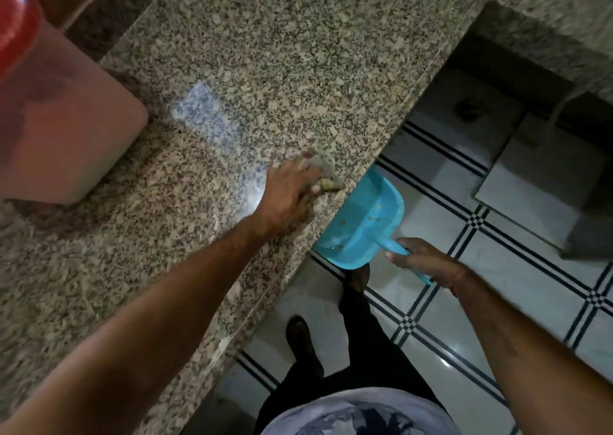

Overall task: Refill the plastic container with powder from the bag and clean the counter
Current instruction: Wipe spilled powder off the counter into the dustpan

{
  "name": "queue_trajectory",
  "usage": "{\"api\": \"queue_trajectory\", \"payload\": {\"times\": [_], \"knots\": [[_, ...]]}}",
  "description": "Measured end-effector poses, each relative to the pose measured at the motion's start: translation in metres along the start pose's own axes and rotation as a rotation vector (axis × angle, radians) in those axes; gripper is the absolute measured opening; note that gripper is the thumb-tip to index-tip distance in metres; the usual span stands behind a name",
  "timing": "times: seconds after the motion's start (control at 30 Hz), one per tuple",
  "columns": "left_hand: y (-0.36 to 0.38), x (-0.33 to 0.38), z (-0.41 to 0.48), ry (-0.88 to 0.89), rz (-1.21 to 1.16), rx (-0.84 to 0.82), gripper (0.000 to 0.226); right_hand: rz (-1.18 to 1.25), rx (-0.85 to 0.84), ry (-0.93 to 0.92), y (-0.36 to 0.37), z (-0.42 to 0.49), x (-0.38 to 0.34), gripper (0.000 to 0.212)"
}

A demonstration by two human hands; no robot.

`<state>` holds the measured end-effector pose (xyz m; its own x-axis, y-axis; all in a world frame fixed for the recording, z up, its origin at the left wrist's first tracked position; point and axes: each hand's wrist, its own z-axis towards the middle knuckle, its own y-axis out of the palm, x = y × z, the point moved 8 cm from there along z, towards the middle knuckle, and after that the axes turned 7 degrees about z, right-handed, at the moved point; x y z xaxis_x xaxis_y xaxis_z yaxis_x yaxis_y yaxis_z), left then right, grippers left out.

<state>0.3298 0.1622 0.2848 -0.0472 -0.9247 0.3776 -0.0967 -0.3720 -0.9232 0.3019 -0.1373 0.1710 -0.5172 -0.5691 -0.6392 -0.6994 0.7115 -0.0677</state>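
The container (56,119) stood at the far left of the counter (265,53), well apart from the working edge; its body was pale and translucent with rounded corners, its lid (15,20) red; the level of powder inside could not be judged, because the view was close and blurred; no bag was visible, and with the lid on, the refill appeared finished and the cleaning step in hand.

The left hand (292,189) lay palm down near the counter's edge, fingers closed over a sponge (328,176); the sponge was drab and partly hidden by the fingers; its position at the rim suited pushing residue off the speckled stone, on which loose powder was hard to distinguish.

The right hand (421,262) was wrapped round the handle of a blue dustpan (361,222); the pan was held below the counter's lip, directly under the sponge, its mouth tucked beneath the overhang, probably so that swept material would drop into it rather than onto the floor (497,268); a few specks already lay in the pan.

The floor was pale tile with dark striped lines; the person's feet stood close to the counter.
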Motion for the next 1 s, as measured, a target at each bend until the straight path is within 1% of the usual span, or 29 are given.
{"api": "queue_trajectory", "payload": {"times": [0.03,0.07,0.17,0.27,0.33,0.4,0.43,0.47,0.5,0.53,0.57,0.6,0.67,0.73,0.8,0.83,0.93,1.0], "knots": [[0.001,0.003,-0.013,0.025,-0.003,-0.001,0.070,0.010,0.000,0.000,0.007,-0.003,0.003,0.015],[0.002,0.005,-0.028,0.044,-0.015,0.002,0.067,0.021,0.003,-0.002,0.016,-0.008,0.007,0.016],[-0.003,0.005,-0.087,0.088,-0.048,0.066,0.051,0.056,0.032,0.001,0.047,-0.028,0.026,0.023],[-0.011,-0.009,-0.153,0.109,-0.034,0.131,0.039,0.109,0.048,0.022,0.079,-0.051,0.048,0.023],[-0.022,-0.010,-0.186,0.152,-0.095,0.152,0.036,0.130,0.059,0.042,0.099,-0.066,0.059,0.024],[-0.045,-0.016,-0.184,0.093,-0.291,0.174,0.034,0.150,0.064,0.050,0.115,-0.080,0.065,0.025],[-0.060,-0.029,-0.173,0.030,-0.353,0.242,0.031,0.163,0.069,0.049,0.122,-0.086,0.066,0.025],[-0.073,-0.047,-0.157,-0.057,-0.361,0.336,0.028,0.174,0.078,0.046,0.126,-0.091,0.066,0.023],[-0.084,-0.070,-0.140,-0.157,-0.304,0.420,0.026,0.182,0.091,0.045,0.130,-0.096,0.066,0.019],[-0.092,-0.089,-0.123,-0.238,-0.231,0.467,0.023,0.183,0.103,0.044,0.132,-0.099,0.065,0.014],[-0.094,-0.105,-0.108,-0.286,-0.164,0.459,0.019,0.180,0.118,0.043,0.134,-0.102,0.064,0.010],[-0.091,-0.116,-0.092,-0.297,-0.113,0.410,0.018,0.177,0.129,0.038,0.135,-0.105,0.063,0.009],[-0.071,-0.114,-0.074,-0.231,-0.060,0.247,0.027,0.172,0.148,0.033,0.138,-0.109,0.060,0.011],[-0.059,-0.090,-0.080,-0.130,-0.055,0.183,0.033,0.173,0.152,0.028,0.141,-0.114,0.056,0.010],[-0.042,-0.059,-0.112,-0.064,-0.078,0.132,0.028,0.181,0.152,0.029,0.145,-0.118,0.054,0.005],[-0.032,-0.047,-0.136,-0.055,-0.067,0.104,0.027,0.185,0.147,0.027,0.148,-0.119,0.052,0.006],[-0.019,-0.021,-0.207,-0.097,-0.071,0.063,0.034,0.158,0.126,0.017,0.155,-0.122,0.047,0.009],[-0.020,-0.015,-0.236,-0.112,-0.128,0.052,0.038,0.156,0.092,0.015,0.159,-0.123,0.046,0.007]]}}
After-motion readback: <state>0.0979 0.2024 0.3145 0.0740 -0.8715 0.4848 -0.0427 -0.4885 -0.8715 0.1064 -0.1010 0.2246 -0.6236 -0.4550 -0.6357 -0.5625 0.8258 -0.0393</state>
